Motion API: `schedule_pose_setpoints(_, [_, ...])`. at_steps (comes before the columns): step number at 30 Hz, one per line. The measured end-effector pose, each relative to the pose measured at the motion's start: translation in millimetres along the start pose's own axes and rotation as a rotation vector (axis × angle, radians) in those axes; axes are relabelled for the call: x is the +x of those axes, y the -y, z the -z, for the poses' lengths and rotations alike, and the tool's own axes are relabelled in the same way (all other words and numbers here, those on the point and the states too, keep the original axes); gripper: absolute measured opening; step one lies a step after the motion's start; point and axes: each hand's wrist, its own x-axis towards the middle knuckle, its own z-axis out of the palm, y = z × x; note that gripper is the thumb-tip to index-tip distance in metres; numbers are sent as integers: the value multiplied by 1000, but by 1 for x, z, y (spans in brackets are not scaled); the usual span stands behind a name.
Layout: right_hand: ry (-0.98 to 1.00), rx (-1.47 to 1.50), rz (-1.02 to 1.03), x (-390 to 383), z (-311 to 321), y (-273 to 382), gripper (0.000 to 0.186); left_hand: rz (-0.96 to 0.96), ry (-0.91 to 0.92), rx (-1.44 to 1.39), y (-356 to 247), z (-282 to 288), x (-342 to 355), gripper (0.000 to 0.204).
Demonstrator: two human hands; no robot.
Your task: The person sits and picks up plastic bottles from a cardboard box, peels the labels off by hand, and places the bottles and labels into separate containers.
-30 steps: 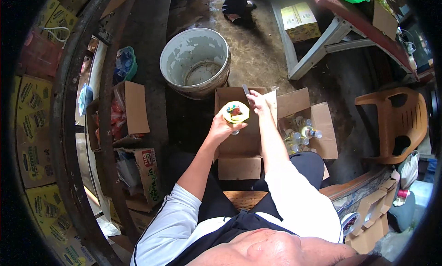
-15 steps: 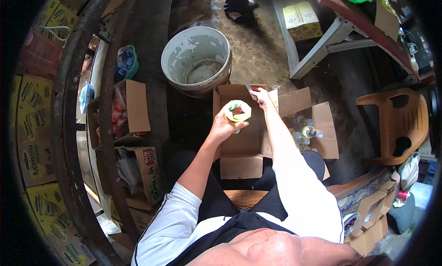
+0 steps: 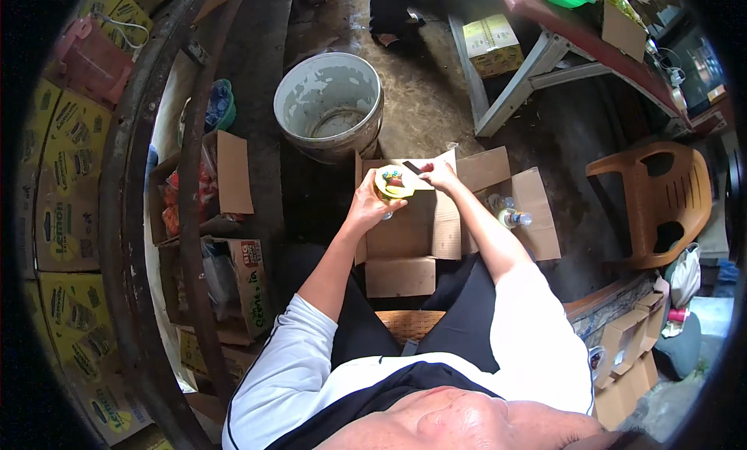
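My left hand (image 3: 364, 206) is wrapped round a yellow printed thing (image 3: 395, 187) with a roundish outline and green and dark red marks; its exact kind is hard to make out. A bit of something clear shows below it. Between the fingers of my right hand (image 3: 440, 175) is a thin, flat, dark blade-like strip (image 3: 412, 167), its tip close to the yellow thing's right edge. Both hands are over an open cardboard box (image 3: 399, 240) between my knees. Right of it, clear bottles (image 3: 510, 214) with pale caps lie in another open carton (image 3: 537, 236).
A large whitish bucket (image 3: 331, 100) stands beyond the box. To the left, a dark metal frame (image 3: 144, 216) runs past stacked yellow cartons (image 3: 74, 177) and open boxes. On the right are a brown plastic chair (image 3: 654, 201) and a red-edged table (image 3: 591, 53). Another person's foot shows at the far end.
My right hand has come lower, and the blade-like strip now points at the yellow thing. The yellow thing has tilted and moved slightly left. The whole view has shifted a little.
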Motion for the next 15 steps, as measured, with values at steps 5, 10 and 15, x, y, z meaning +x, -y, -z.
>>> schedule_pose_setpoints(5, [-190, 153, 232, -100, 52, 57, 17, -97, 9, 42, -10, -7, -2, 53])
schedule_pose_setpoints(10, [-490, -79, 566, -182, 48, 78, 11, -122, -11, 104, -26, -16, -8, 53])
schedule_pose_setpoints(15, [-552, -210, 624, -197, 38, 82, 11, -242, -58, 282, -9, -14, -9, 49])
